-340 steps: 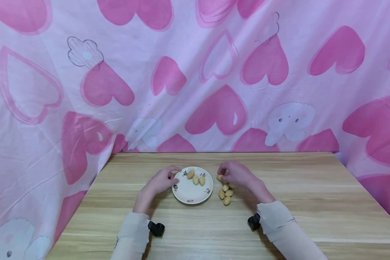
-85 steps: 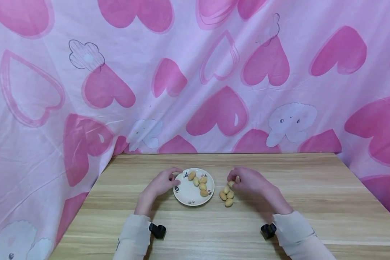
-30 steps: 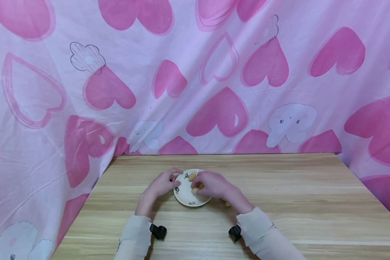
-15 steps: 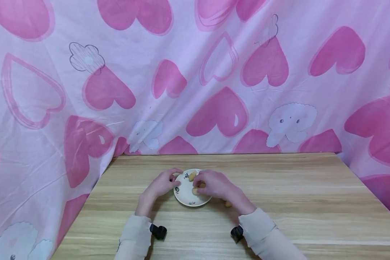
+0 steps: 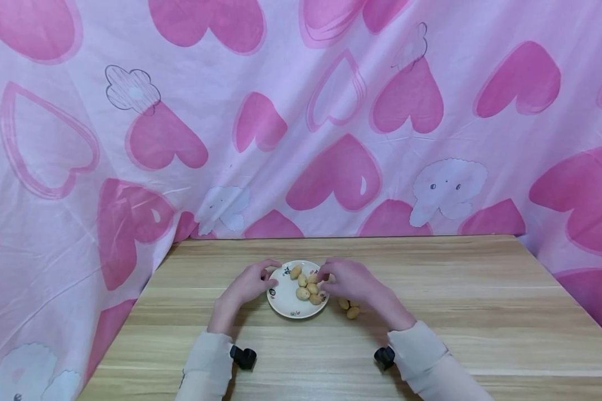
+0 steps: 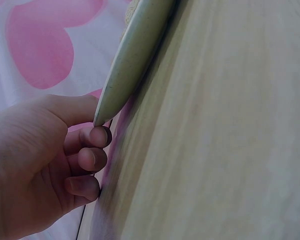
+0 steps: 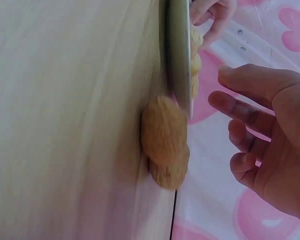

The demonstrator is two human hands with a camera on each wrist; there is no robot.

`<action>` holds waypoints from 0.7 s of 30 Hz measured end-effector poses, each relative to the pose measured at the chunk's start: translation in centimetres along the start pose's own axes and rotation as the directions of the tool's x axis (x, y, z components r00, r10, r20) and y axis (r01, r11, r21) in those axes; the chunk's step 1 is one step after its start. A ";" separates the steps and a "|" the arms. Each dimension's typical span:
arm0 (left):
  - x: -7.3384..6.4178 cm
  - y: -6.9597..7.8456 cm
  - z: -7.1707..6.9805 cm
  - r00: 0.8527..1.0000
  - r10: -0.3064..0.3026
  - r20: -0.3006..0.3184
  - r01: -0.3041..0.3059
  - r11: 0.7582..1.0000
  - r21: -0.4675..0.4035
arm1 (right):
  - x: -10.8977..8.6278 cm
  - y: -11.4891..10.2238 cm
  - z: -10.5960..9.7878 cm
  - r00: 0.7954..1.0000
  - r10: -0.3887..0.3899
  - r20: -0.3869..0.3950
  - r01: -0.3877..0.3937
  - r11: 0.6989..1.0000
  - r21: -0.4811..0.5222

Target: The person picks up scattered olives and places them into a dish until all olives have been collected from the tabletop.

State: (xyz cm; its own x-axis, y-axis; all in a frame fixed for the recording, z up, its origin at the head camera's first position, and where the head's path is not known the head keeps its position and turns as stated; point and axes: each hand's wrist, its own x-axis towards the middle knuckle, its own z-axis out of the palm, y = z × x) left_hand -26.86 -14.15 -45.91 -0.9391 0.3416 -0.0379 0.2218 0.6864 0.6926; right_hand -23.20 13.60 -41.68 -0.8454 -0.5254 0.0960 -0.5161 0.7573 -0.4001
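Observation:
A white plate [image 5: 283, 303] with small printed marks on its rim lies on the table, bearing several walnuts [image 5: 303, 293]. My left hand [image 5: 248, 281] pinches the plate's left rim; in the left wrist view its thumb and fingers meet at the edge of the plate [image 6: 135, 55]. Over the plate's right side is my right hand [image 5: 353, 281], holding nothing. The right wrist view shows that hand [image 7: 270, 120] with fingers loosely bent and parted. A few more walnuts [image 5: 353, 312] lie on the table right of the plate, partly hidden by the right hand.
The wooden table [image 5: 456, 301] runs back to a pink cloth [image 5: 331, 83] printed with hearts, which hangs behind and along the sides. A black wrist camera [image 5: 243, 357] sits at the left sleeve, another wrist camera [image 5: 384, 357] at the right one.
My right hand has let go of a walnut on the plate and drawn back to the right. Over the longer span, walnuts have moved from table to plate. The left hand stays at the rim.

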 end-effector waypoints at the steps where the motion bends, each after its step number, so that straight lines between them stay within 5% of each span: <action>1: 0.0 0.0 0.0 1.000 -0.002 0.001 0.002 1.000 -0.001 | -0.1 0.1 -0.1 1.000 -0.002 -0.002 0.002 1.000 -0.002; 21: -0.2 0.4 -0.1 1.000 -0.013 0.004 0.013 1.000 -0.004 | -2.2 3.0 -1.1 0.998 0.056 0.004 -0.056 0.998 -0.010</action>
State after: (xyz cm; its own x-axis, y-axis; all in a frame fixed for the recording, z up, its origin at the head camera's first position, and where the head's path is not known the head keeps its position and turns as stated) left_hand -26.60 -14.01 -45.58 -0.9408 0.3353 -0.0501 0.2083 0.6881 0.6950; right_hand -23.04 17.42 -42.13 -0.8724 -0.4839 0.0694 -0.4693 0.7894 -0.3958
